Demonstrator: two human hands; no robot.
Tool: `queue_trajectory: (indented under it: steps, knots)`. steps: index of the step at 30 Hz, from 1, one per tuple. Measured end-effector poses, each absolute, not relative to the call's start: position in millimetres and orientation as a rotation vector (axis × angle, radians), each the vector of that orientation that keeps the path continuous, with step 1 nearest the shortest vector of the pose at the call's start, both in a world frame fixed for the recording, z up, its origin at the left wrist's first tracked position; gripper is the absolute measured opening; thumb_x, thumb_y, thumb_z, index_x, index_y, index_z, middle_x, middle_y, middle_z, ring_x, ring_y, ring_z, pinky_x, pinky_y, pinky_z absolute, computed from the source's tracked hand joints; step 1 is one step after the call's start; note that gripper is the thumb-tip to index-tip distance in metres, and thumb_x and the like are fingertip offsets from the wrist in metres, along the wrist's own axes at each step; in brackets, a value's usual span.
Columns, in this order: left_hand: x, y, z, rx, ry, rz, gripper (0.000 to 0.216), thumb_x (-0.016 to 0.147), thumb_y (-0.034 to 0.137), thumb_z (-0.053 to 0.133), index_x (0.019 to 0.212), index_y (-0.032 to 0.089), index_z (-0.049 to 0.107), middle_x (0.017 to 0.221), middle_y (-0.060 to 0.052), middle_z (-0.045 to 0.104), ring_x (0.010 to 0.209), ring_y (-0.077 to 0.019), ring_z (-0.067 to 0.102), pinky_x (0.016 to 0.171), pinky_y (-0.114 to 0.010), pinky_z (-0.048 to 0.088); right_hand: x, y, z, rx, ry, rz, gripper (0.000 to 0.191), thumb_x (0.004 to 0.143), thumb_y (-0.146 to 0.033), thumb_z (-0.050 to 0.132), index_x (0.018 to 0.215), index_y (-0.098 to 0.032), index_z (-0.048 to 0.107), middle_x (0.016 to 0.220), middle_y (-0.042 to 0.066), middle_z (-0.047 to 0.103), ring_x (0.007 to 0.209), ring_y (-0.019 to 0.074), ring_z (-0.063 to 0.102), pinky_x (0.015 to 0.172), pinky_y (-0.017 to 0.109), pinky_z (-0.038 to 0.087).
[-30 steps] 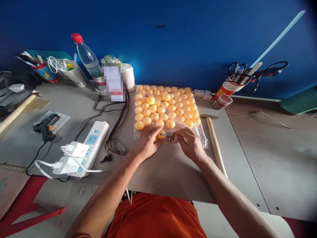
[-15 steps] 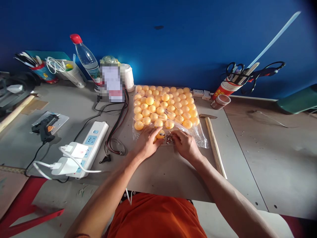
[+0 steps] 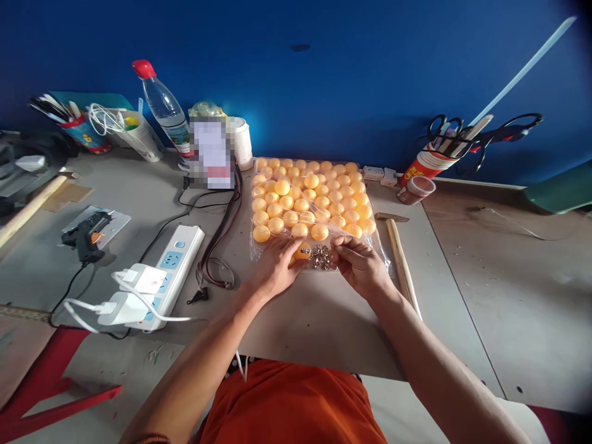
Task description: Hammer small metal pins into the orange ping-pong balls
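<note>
My left hand (image 3: 278, 266) is closed around an orange ball (image 3: 303, 251), which looks like a table tennis ball. Small shiny metal bits show on the ball's upper side. Just to its right lies a heap of small metal pieces (image 3: 320, 256), too small to name. My right hand (image 3: 358, 262) is at the heap's right edge, thumb and forefinger pinched together; whatever they hold is too small to make out. Beyond both hands, many similar orange balls (image 3: 301, 205) sit in rows in a clear plastic bag (image 3: 382, 246).
To the left are a white power strip (image 3: 178, 259) with plugged-in chargers, dark cables (image 3: 222, 246) and a black glue gun (image 3: 87, 237). A wooden stick (image 3: 402, 265) and a knife (image 3: 392, 217) lie right. Behind stand a bottle (image 3: 166, 117) and a red cup of tools (image 3: 428, 163).
My right hand has lifted slightly from the metal pieces and moved right, its fingertips now pinched in view. My left hand stays on the ball. The whole view has shifted slightly.
</note>
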State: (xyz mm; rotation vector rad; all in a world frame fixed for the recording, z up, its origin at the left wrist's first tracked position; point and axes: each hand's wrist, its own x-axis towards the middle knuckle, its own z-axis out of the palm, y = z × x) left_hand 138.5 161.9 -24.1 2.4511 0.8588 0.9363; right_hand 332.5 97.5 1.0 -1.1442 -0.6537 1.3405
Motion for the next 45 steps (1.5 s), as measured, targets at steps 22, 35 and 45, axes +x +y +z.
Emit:
queue_trajectory:
  steps: [22,35,45]
  knots:
    - [138.8,163.0,-29.2,2.439,0.868,0.965,0.048,0.086,0.026,0.069,0.131,0.018,0.056,0.114,-0.013,0.071,0.104,-0.0262,0.067,0.092,-0.044,0.055,325.0,92.6,-16.3,-1.828,-2.0,0.089,0.023,0.092,-0.019,0.049,0.095,-0.019,0.072,0.087,0.01,0.061,0.079,0.0227,0.055,0.075,0.035,0.043]
    - [139.2,161.7,-27.4,2.465,0.898,0.948,0.045,0.085,0.026,0.071,0.126,0.018,0.057,0.115,-0.012,0.071,0.105,-0.0271,0.068,0.092,-0.045,0.055,322.1,95.6,-9.6,-1.644,-1.562,0.349,0.012,0.076,-0.011,0.051,0.072,-0.022,0.054,0.092,0.006,0.071,0.073,0.0175,0.059,0.063,0.029,0.045]
    - [139.5,161.4,-28.6,2.454,0.904,0.945,0.045,0.086,0.027,0.07,0.127,0.018,0.056,0.115,-0.012,0.071,0.107,-0.0277,0.067,0.095,-0.048,0.054,327.1,94.4,-10.7,-1.674,-1.455,0.352,0.007,0.079,-0.017,0.052,0.075,-0.022,0.053,0.064,-0.002,0.057,0.056,0.0126,0.048,0.057,0.026,0.041]
